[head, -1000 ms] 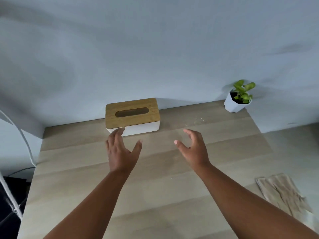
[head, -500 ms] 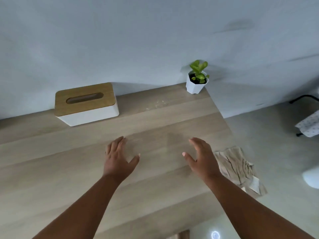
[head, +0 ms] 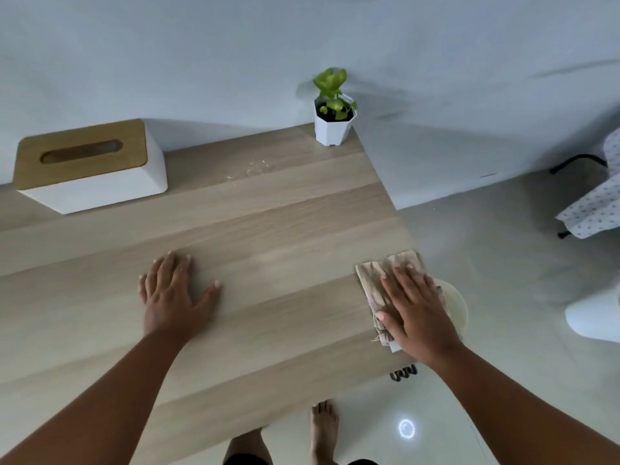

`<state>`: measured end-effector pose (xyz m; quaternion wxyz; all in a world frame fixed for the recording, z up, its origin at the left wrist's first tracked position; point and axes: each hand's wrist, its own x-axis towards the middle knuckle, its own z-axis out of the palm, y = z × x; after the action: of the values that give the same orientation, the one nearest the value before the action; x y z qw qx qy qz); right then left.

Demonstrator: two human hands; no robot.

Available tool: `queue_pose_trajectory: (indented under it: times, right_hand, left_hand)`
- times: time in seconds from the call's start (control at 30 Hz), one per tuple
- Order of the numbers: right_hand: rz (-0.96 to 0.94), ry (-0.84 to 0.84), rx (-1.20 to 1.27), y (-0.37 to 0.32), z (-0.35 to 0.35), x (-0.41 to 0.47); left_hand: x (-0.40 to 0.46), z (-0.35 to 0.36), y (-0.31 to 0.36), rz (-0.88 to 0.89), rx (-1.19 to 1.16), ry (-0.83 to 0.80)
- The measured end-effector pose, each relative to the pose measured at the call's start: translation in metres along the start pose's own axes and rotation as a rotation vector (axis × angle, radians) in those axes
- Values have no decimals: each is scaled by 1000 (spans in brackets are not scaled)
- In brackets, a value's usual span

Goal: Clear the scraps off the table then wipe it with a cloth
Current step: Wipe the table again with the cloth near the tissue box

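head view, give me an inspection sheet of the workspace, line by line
surface: wooden table, pale crumbs scattered near the back edge
job's things: folded cloth at the table's right edge
clutter: tissue box back left, potted plant at back right corner
hands: left hand flat on the table; right hand flat on the cloth, fingers straight
cables: nothing seen
surroundings: grey wall, pale floor, bare foot below the table edge

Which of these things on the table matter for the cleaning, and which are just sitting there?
For the job: cloth under the right hand; scraps near the plant; table; left hand flat on it.

Just there: tissue box; potted plant.
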<state>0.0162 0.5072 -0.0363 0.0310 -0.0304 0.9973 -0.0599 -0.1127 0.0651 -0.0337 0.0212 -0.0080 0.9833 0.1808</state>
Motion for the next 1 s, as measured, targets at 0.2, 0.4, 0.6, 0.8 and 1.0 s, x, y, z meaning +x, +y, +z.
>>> queue_pose_trajectory:
  times: [0.2, 0.4, 0.6, 0.8, 1.0]
  right_hand:
    - [35, -37, -81, -17, 11, 23]
    - [44, -59, -118, -36, 10, 75]
    - [149, -24, -89, -56, 11, 126]
    - [172, -19, -35, -101, 16, 168]
    - [-82, -3, -47, -124, 23, 133]
  left_hand:
    - [2, 13, -14, 5, 58, 33]
    - [6, 24, -18, 4, 113, 85]
    - [8, 32, -23, -2, 124, 107]
    - [10, 35, -26, 19, 110, 100]
    - [10, 32, -24, 8, 104, 87]
